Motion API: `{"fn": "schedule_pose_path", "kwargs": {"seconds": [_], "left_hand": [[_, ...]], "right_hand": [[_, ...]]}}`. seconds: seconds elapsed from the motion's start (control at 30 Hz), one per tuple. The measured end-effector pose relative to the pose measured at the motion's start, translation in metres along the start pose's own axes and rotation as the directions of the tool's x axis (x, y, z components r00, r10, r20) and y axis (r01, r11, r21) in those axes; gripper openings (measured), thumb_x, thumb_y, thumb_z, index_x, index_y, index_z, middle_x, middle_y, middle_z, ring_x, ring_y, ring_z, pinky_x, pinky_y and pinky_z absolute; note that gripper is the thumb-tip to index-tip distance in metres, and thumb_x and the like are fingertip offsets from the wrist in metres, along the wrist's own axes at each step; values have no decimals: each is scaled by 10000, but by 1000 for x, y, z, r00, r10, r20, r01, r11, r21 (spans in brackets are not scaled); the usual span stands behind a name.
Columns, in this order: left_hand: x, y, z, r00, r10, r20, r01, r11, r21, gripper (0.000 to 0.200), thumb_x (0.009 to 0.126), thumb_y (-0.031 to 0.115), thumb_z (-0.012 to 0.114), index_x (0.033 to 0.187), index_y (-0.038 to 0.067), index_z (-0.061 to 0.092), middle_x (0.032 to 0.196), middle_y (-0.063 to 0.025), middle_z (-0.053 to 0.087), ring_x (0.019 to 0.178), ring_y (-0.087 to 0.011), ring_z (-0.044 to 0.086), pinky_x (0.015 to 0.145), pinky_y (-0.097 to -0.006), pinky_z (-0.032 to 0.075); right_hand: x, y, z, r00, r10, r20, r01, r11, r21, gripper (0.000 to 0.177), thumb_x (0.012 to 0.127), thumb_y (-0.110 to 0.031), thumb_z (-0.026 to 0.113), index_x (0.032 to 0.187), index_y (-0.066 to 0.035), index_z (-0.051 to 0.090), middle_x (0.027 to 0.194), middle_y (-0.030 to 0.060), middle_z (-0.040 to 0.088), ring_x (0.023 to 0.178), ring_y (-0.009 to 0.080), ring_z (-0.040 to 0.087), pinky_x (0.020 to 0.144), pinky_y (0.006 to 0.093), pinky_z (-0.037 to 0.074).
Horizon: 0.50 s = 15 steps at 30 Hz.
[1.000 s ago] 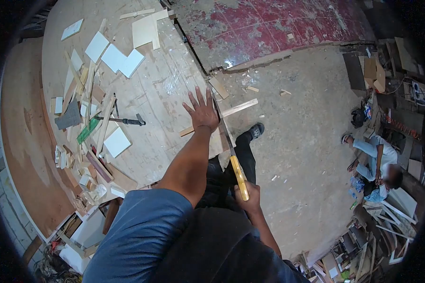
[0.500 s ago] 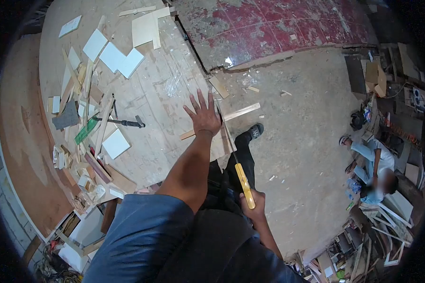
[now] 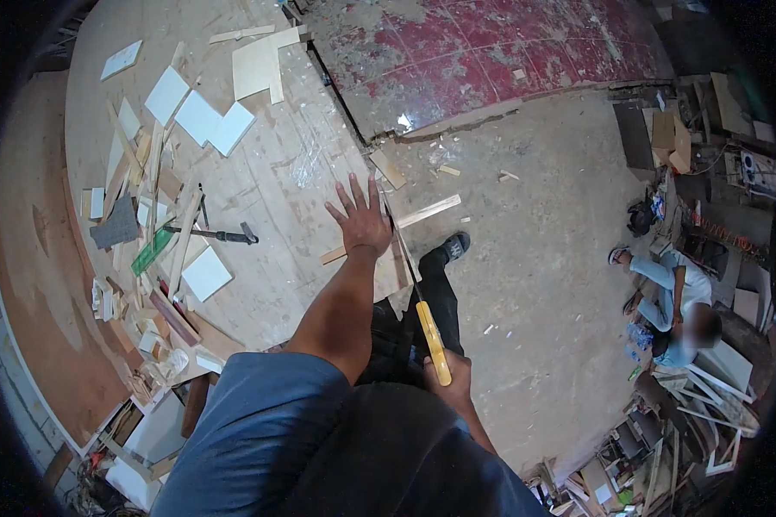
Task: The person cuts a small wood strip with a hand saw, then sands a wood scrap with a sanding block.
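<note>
Left hand (image 3: 366, 228) spread wide, palm down on the wood strip (image 3: 431, 210) at the table (image 3: 284, 284) edge, one end of the strip sticking out over the floor (image 3: 543, 258). Right hand (image 3: 450, 379) closed round the yellow handle of the saw (image 3: 432, 343), blade beside left hand. Hammer (image 3: 233, 236) lies on table, well apart.

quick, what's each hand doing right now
Left hand: open, palm down, fingers spread, pressed over the wood strip.
Right hand: closed around the yellow handle of the saw.
</note>
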<state>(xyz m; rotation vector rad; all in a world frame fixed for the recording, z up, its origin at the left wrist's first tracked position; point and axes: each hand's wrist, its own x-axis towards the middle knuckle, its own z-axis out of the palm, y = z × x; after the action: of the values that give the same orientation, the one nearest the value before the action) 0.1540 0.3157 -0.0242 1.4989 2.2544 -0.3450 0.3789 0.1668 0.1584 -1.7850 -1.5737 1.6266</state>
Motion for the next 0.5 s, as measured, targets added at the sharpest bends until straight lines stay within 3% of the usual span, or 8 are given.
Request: {"fn": "schedule_pose_path", "kwargs": {"seconds": [0.23, 0.3, 0.33, 0.4, 0.5], "left_hand": [[3, -3, 0, 1000, 10, 30, -9, 1000, -15, 842, 906, 419, 490, 1565, 149, 42, 1609, -210, -42, 1445, -508, -69, 1065, -752, -1], [4, -5, -1, 999, 41, 17, -40, 997, -61, 865, 886, 364, 524, 1557, 105, 45, 1597, -239, -64, 1435, -526, -73, 1056, -762, 3], [4, -5, -2, 999, 36, 22, -34, 997, -65, 865, 886, 364, 524, 1557, 105, 45, 1597, -239, -64, 1435, -526, -73, 1056, -762, 3], [6, -5, -4, 999, 40, 18, -39, 996, -75, 867, 882, 360, 528, 1558, 111, 46, 1596, -244, -67, 1435, -530, -59, 1052, -767, 4], [7, -6, -7, 997, 49, 62, -43, 995, -87, 861, 884, 344, 523, 1559, 111, 41, 1595, -248, -64, 1434, -533, -55, 1050, -768, 3]], "right_hand": [[3, -7, 1, 999, -29, -28, 28, 998, -49, 93, 809, -91, 668, 808, -14, 618, 654, 150, 612, 568, 247, 645, 557, 346, 504], [4, -19, -2, 990, 138, 11, -137, 987, -83, 97, 807, -101, 667, 802, -14, 626, 655, 143, 620, 577, 251, 652, 565, 345, 511], [6, -24, -1, 990, 141, 16, -140, 986, -88, 97, 807, -101, 667, 802, -14, 626, 655, 143, 620, 577, 251, 652, 565, 345, 511], [10, -33, 3, 995, 27, -99, -28, 1000, -11, 179, 812, -81, 630, 691, -7, 521, 523, 76, 448, 473, 147, 486, 487, 326, 413], [10, -28, 1, 995, 82, -49, -85, 995, -56, 168, 814, -89, 640, 705, -9, 540, 533, 91, 474, 480, 171, 522, 495, 335, 426]]}}
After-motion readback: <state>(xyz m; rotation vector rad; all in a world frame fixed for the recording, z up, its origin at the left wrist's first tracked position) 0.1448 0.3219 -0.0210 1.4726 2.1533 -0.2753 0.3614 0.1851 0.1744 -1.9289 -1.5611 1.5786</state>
